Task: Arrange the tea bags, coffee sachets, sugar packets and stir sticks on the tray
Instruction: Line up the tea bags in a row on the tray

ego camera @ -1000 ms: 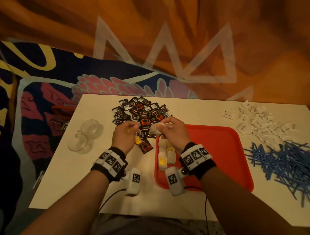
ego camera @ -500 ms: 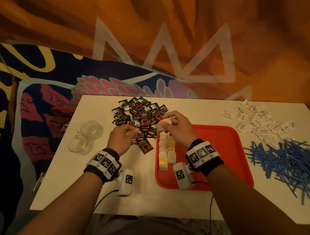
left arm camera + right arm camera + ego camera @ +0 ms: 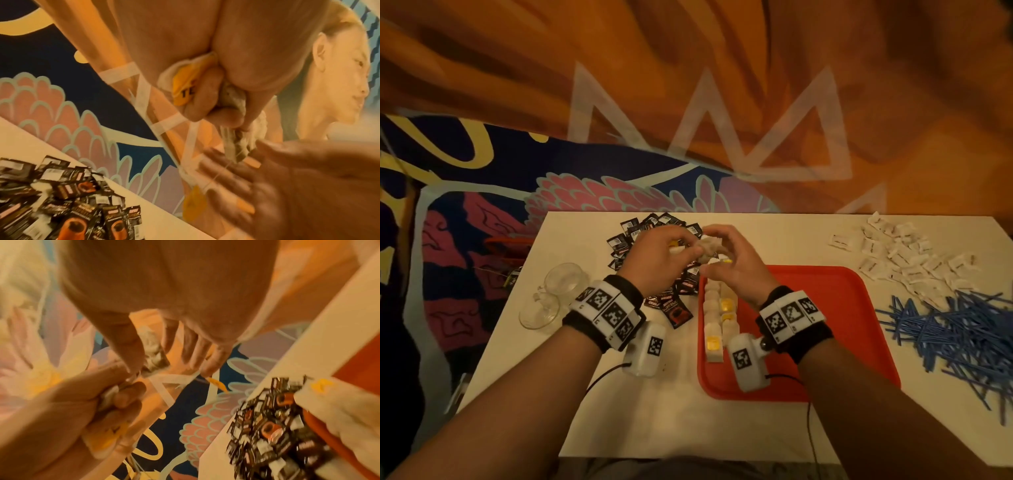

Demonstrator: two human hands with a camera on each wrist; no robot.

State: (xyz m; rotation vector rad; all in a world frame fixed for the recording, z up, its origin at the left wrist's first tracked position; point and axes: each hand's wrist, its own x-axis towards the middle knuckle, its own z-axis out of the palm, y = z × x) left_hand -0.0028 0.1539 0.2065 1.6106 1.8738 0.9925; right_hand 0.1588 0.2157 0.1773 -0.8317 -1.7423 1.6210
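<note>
Both hands meet above the pile of black coffee sachets [image 3: 654,228]. My left hand [image 3: 674,251] grips a bunch of tea bags [image 3: 185,91] with yellow tags. My right hand [image 3: 717,255] pinches one tea bag [image 3: 156,361] of that bunch between thumb and forefinger, its other fingers spread; a tag [image 3: 194,204] dangles on its string. A row of tea bags [image 3: 714,320] lies along the left edge of the red tray [image 3: 835,318]. White sugar packets [image 3: 904,255] and blue stir sticks [image 3: 962,330] lie on the table to the right of the tray.
Two clear glass cups [image 3: 551,296] stand at the white table's [image 3: 681,411] left edge. A painted wall rises directly behind the table. Cables run from the wrist cameras toward the table's near edge.
My right hand has left the row on the tray and moved up and left to the left hand. The left hand rose over the sachet pile with its bunch of tea bags.
</note>
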